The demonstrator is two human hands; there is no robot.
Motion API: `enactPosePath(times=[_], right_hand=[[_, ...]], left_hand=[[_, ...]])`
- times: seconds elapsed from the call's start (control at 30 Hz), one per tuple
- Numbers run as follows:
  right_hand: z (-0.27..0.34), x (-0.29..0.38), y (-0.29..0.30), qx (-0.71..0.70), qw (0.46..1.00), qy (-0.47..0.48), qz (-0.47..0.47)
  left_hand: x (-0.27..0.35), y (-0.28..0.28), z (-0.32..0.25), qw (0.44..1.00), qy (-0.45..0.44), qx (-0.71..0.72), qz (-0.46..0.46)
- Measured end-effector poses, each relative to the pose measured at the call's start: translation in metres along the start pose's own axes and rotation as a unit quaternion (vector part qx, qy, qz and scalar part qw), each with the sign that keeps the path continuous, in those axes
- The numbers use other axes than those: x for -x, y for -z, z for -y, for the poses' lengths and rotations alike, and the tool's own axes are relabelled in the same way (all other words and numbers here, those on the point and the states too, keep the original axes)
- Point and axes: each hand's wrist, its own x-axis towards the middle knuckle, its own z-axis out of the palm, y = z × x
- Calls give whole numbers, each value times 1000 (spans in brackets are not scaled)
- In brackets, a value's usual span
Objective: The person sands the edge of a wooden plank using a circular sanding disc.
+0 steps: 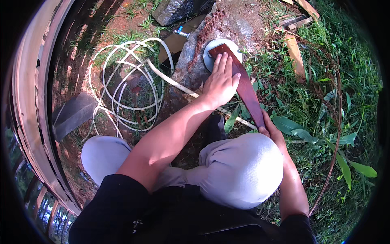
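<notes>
A long, dark red flat piece (248, 91), broad at its far end and narrowing towards me, slants across the view. Whether it is a wooden board or a machete blade is unclear. Its broad end rests over a pale round disc (209, 63) on a rock. A thin light edge of something shows beneath that end. My left hand (220, 82) lies flat on the broad part, fingers stretched forward and thumb out to the side. At the narrow end, beside my right knee, my right hand (272, 129) grips the piece; part of that grip is hidden.
A coiled pale hose (131, 108) lies on the left, one length running under my left wrist. A blue-handled tap (181, 32) sits beside the rock (190, 58). Wooden planks (30, 91) line the far left. Grass (304, 109) and wood scraps (295, 56) cover the right.
</notes>
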Motion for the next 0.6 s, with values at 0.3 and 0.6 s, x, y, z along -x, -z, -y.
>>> enactPosePath(times=[0.3, 0.6], right_hand=[[8, -12, -4, 21, 1000, 17, -10], [8, -28, -7, 27, 998, 61, -24]], left_hand=[[-21, 4, 6, 1000, -13, -11, -2], [-36, 10, 14, 998, -29, -50, -5]])
